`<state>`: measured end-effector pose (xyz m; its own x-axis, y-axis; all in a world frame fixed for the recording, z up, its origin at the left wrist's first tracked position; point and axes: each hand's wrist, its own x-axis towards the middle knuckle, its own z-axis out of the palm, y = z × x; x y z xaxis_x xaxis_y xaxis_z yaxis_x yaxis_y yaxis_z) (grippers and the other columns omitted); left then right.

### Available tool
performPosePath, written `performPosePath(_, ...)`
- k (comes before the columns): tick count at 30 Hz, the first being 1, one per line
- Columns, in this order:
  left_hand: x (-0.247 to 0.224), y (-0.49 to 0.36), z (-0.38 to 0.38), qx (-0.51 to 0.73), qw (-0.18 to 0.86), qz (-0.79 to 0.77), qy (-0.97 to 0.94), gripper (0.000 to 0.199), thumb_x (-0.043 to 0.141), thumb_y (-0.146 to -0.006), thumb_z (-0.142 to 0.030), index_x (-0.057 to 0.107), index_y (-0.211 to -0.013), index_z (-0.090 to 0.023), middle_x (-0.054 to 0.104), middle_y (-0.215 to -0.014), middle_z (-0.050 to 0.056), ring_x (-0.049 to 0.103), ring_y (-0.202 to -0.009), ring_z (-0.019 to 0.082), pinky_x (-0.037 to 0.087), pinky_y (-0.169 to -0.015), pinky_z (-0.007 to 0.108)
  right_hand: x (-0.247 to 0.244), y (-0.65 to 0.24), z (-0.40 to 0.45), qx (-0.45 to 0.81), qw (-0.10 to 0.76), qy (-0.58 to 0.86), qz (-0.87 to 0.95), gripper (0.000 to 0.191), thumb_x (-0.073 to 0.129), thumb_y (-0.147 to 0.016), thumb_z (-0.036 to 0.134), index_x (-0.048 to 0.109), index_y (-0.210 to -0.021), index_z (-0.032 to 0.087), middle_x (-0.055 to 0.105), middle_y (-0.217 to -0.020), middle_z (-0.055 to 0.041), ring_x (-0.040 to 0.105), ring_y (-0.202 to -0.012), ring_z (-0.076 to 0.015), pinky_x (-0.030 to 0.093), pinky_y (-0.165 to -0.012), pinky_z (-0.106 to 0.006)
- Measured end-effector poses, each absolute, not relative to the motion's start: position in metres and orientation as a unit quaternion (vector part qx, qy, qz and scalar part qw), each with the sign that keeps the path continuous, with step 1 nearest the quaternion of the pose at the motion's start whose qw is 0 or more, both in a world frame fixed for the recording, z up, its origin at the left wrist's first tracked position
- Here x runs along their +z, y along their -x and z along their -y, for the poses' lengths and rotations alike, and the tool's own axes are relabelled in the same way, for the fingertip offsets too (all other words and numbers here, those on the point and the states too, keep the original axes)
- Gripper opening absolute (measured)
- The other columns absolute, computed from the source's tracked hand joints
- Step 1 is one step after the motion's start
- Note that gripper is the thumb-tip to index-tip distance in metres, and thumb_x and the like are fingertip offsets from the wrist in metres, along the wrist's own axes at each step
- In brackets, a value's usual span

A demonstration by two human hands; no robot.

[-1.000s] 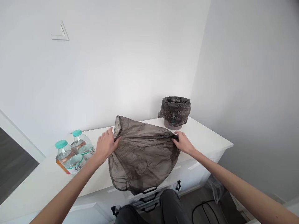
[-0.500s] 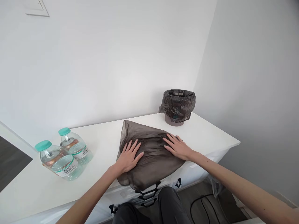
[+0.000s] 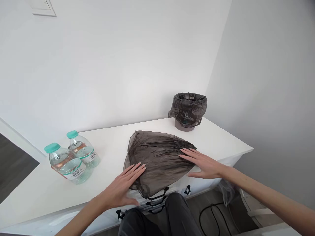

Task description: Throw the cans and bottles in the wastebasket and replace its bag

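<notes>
A thin, dark see-through plastic bag (image 3: 157, 157) lies spread on the white cabinet top, its near edge hanging over the front. My left hand (image 3: 123, 186) rests its fingertips on the bag's lower left part, the thumb stretched out over the cabinet's front edge. On the bag's right end lie the fingertips of my right hand (image 3: 203, 164), with the thumb apart below them. Both hands are flat with fingers extended, and neither grips the plastic.
Two clear bottles with green caps, one nearer (image 3: 69, 165) and one behind (image 3: 85, 150), stand at the left. A small bin (image 3: 188, 109) lined with a dark bag is at the back right. Black drawer handles (image 3: 156, 201) line the front; a black cable (image 3: 213, 206) lies below.
Both hands have slid toward the cabinet's front edge, the left one also leftward and the right one rightward. The bag lies flatter, with its far left corner lower. The view has shifted slightly.
</notes>
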<state>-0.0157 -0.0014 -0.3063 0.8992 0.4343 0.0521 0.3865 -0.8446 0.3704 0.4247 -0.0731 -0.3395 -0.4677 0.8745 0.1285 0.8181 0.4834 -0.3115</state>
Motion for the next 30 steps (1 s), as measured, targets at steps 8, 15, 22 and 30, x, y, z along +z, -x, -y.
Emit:
performPosePath(8,-0.292,0.007,0.021,0.185,0.234,-0.376,-0.877,0.043,0.044,-0.075,-0.011,0.071,-0.105,-0.026,0.077,-0.082,0.000,0.073,-0.074,0.022,0.055,-0.070,0.030,-0.354,-0.407,0.098,0.014,0.196,0.484,0.853,0.047,0.052,-0.096,0.017,0.058,-0.141,0.027,0.060,-0.148,-0.0087,0.056,-0.135,-0.0290,0.044,-0.115,-0.052)
performPosePath(15,-0.227,-0.006,-0.022,0.084,0.176,-0.492,-0.848,0.038,0.037,-0.091,-0.040,0.068,-0.079,-0.023,0.074,-0.074,0.004,0.071,-0.069,0.024,0.054,-0.069,0.033,-0.313,-0.390,0.085,0.119,0.209,0.610,0.755,0.021,0.044,-0.099,0.026,0.063,-0.108,0.028,0.074,-0.092,-0.0020,0.069,-0.086,-0.0244,0.050,-0.075,-0.034)
performPosePath(22,-0.201,-0.031,-0.039,0.146,-0.007,-0.513,-0.846,0.046,0.047,-0.089,-0.027,0.061,-0.129,-0.010,0.063,-0.136,0.027,0.051,-0.138,0.042,0.035,-0.114,0.063,-0.303,-0.360,0.060,-0.049,0.165,0.657,0.734,0.041,0.044,-0.099,0.020,0.049,-0.140,0.019,0.069,-0.124,-0.0163,0.068,-0.107,-0.0311,0.050,-0.091,-0.042)
performPosePath(30,-0.287,-0.095,-0.017,0.148,0.085,-0.307,-0.936,0.065,0.041,-0.101,-0.060,0.043,-0.157,-0.026,0.039,-0.166,0.008,0.022,-0.158,0.034,0.015,-0.129,0.057,-0.328,-0.347,0.042,-0.054,0.183,0.549,0.813,0.054,0.031,-0.108,0.044,0.039,-0.158,0.023,0.045,-0.160,-0.0135,0.039,-0.149,-0.0307,0.031,-0.122,-0.056)
